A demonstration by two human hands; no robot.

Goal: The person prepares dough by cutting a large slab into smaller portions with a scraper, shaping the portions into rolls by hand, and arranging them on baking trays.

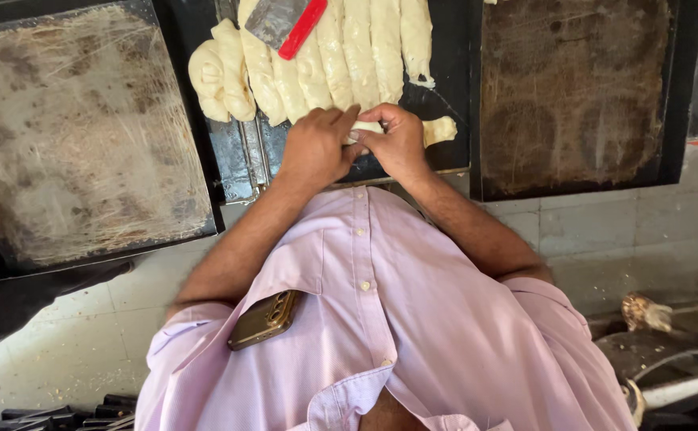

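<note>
My left hand (313, 149) and my right hand (402, 142) meet over the near edge of a dark tray (451, 120). Together they pinch a small pale dough piece (365, 127) between their fingers. Just beyond my hands, several long dough strips (349, 56) lie side by side on that tray. Two coiled dough rolls (220, 73) sit at the left end of the row. A small torn bit of dough (441, 129) rests to the right of my right hand. A metal scraper with a red handle (285, 22) lies on top of the strips.
A large greasy, flour-smeared tray (77, 136) lies to the left and a dark scratched tray (573, 88) to the right. Pale tiles (604, 231) run below the trays. A phone (263, 319) sticks out of my pink shirt's pocket. Metal ware (668, 367) sits at the lower right.
</note>
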